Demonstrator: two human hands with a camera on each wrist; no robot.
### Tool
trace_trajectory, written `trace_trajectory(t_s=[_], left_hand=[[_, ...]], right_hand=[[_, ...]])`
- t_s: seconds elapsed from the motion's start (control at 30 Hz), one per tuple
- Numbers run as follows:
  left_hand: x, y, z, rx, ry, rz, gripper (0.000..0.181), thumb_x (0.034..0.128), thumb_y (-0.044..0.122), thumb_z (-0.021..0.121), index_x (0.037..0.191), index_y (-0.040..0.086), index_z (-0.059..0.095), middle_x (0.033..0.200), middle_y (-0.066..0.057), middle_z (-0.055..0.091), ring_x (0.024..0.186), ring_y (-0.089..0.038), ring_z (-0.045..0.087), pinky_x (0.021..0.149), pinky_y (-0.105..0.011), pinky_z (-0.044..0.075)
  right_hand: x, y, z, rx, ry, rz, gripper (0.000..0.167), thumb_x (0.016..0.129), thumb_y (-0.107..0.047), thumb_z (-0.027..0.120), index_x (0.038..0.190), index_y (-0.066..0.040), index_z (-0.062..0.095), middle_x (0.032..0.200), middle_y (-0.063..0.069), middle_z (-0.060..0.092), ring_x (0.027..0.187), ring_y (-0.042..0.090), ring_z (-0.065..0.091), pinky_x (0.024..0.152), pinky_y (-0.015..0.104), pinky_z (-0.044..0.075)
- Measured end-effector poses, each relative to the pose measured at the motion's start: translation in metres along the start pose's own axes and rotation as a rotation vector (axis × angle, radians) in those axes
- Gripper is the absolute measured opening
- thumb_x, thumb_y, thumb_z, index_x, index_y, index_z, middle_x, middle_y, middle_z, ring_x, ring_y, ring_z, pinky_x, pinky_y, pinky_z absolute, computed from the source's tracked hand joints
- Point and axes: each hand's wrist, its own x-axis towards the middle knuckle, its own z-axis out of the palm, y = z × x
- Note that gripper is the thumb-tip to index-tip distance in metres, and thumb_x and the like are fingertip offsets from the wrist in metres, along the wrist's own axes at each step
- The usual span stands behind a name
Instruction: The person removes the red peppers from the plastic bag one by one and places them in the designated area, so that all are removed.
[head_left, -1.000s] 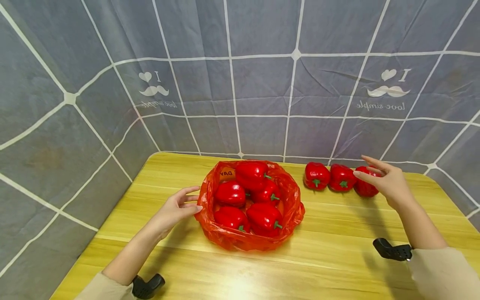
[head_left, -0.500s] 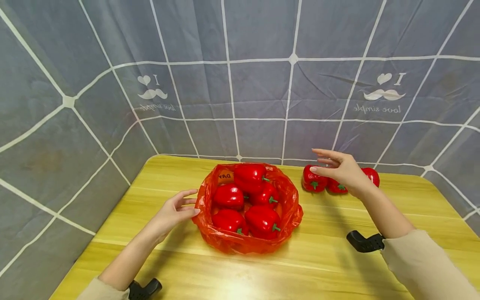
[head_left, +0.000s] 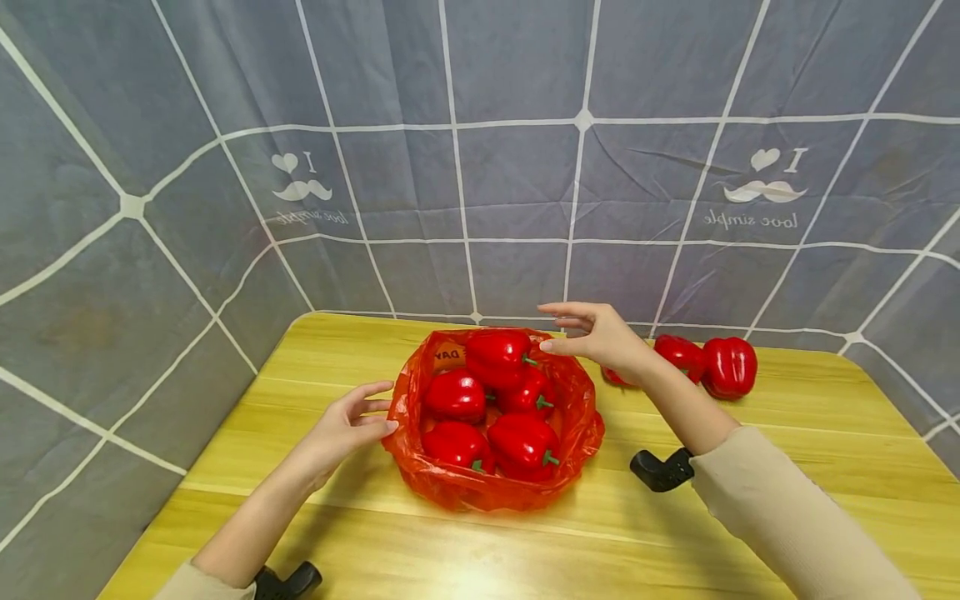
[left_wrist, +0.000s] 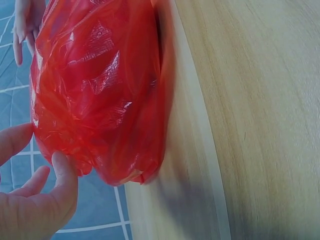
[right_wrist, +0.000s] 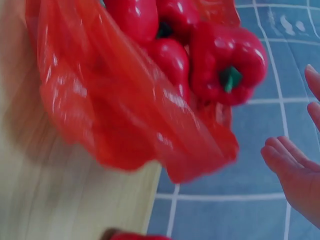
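Note:
A red plastic bag [head_left: 480,492] stands on the table with its mouth wide, several red peppers [head_left: 522,439] with green stems lying inside. My left hand [head_left: 341,433] is at the bag's left side, thumb and fingertips at its rim; the left wrist view shows these fingers [left_wrist: 62,172] against the crinkled plastic [left_wrist: 100,90]. Above the bag's back right rim hovers my right hand [head_left: 600,337], its fingers extended and holding nothing. In the right wrist view, that hand [right_wrist: 300,175] is apart from the bag [right_wrist: 115,110] and the pepper [right_wrist: 227,62] in it.
Right of the bag, two red peppers [head_left: 730,367] stand side by side near the table's back edge, and a third [head_left: 617,377] is mostly hidden behind my right hand. A grey curtain [head_left: 517,183] with white lines hangs behind the wooden table [head_left: 675,533].
My right hand has moved left from over the row of loose peppers to the bag's back right rim, still holding nothing. My left hand remains at the bag's left side.

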Motion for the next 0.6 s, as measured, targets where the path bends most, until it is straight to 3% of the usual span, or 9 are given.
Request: trace_trajectory(t_s=[0.3,0.6], left_hand=[[-0.001,0.000,0.001,0.003,-0.005,-0.004,0.059,0.0858,0.005,0.061,0.138,-0.005,0.034,0.128,-0.030,0.046,0.108,-0.033,0.055,0.087,-0.036,0.049],[-0.001,0.000,0.001,0.007,-0.002,0.003,0.060,0.0857,0.005,0.062,0.138,-0.005,0.034,0.128,-0.029,0.046,0.109,-0.035,0.054,0.087,-0.036,0.049]], right_hand=[[0.015,0.006,0.029,0.020,-0.042,0.014,0.052,0.079,-0.011,0.073,0.128,-0.004,0.056,0.129,0.017,0.054,0.120,0.035,0.046,0.086,0.043,0.049],[0.021,0.011,0.045,0.062,-0.042,0.012,0.049,0.077,-0.007,0.074,0.124,-0.003,0.059,0.116,0.018,0.062,0.096,0.030,0.061,0.077,0.040,0.053]])
